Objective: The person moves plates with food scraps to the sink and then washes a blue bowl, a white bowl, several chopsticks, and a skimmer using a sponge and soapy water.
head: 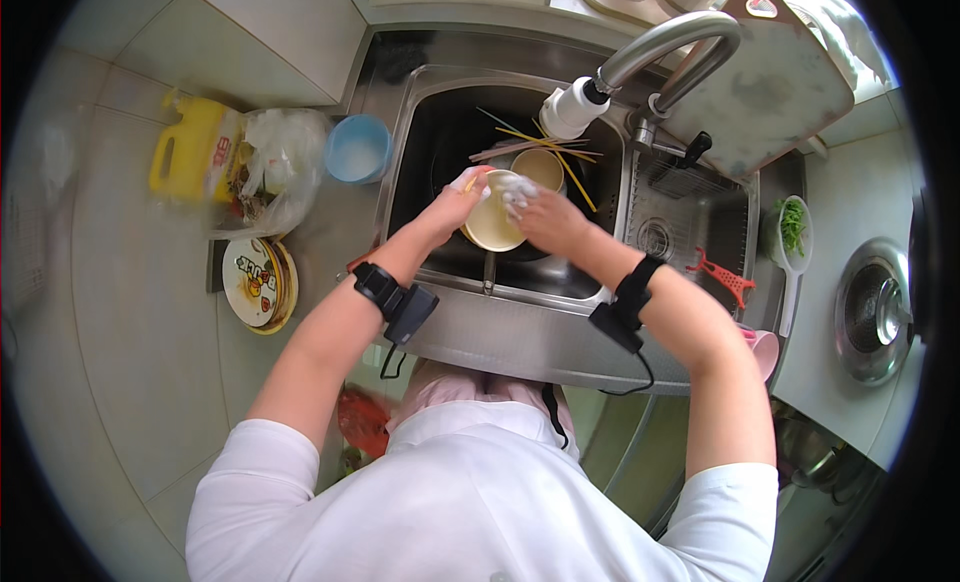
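Over the left sink basin (411,199), my left hand (454,202) grips the left rim of a cream-coloured bowl (493,220), tilted so that its inside faces me. White foam covers the fingers of my right hand (550,213), which lie at the bowl's right rim. Whether they hold a sponge or cloth under the foam is hidden. Just behind, a second bowl (538,164) sits in the basin. Several chopsticks (581,178), yellow, pinkish and one bluish, lie scattered around and across it.
A faucet (675,30) with a white spout filter (574,109) arches over the basin. Left are a blue tub (358,148), plastic bag (281,154), yellow jug (191,150) and stacked plates (255,285). At right: red peeler (724,276), strainer with greens (793,229), cutting board (757,94).
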{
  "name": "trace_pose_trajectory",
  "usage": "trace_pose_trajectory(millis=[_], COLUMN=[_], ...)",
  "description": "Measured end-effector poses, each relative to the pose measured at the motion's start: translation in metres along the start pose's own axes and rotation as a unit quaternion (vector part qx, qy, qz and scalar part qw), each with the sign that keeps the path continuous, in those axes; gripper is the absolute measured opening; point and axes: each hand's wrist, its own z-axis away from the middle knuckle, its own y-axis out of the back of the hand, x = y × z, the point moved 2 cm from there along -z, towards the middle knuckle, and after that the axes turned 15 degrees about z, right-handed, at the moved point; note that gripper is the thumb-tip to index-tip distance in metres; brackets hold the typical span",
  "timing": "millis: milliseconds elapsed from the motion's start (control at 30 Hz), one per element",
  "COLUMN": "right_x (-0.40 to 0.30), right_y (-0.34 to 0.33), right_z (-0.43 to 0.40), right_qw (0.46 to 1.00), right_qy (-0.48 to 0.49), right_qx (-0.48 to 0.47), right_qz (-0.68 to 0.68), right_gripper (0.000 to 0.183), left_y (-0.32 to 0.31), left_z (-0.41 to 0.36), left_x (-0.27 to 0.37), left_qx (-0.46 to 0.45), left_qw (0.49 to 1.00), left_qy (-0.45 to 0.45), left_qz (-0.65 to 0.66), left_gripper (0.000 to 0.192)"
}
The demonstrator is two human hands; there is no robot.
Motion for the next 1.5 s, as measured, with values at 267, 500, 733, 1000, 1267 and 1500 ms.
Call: trace_pose_trajectory(millis=[267,500,733,1000,1267,1500], right_x=[-0.039,-0.028,-0.013,-0.018,0.020,-0.024], right_y=[0.000,0.008,0.020,0.016,0.006,-0.008], right_z=[-0.011,-0.009,-0.035,-0.019,-0.012,-0.039], right_qw=[0.930,0.973,0.970,0.977,0.994,0.900], right_qy=[-0.209,-0.093,-0.195,-0.079,0.093,-0.286], right_qx=[-0.112,-0.105,-0.037,-0.143,0.052,-0.132], right_qz=[-0.282,-0.182,-0.139,-0.140,0.036,-0.301], right_gripper=[0.030,0.015,0.011,0.010,0.019,0.015], left_y=[0.006,0.013,-0.005,0.001,0.009,0.007], left_z=[-0.018,-0.014,-0.016,0.005,-0.001,-0.009], left_x=[-0.003,0.008,0.039,0.000,0.010,-0.003], left_qx=[0.040,-0.039,0.078,0.082,-0.031,0.096], left_qw=[0.999,0.994,0.990,0.986,0.980,0.990], left_qy=[0.000,0.095,-0.014,-0.043,0.185,-0.018], left_qz=[0.020,0.034,0.117,0.136,0.070,0.101], left_gripper=[0.037,0.034,0.040,0.042,0.030,0.034])
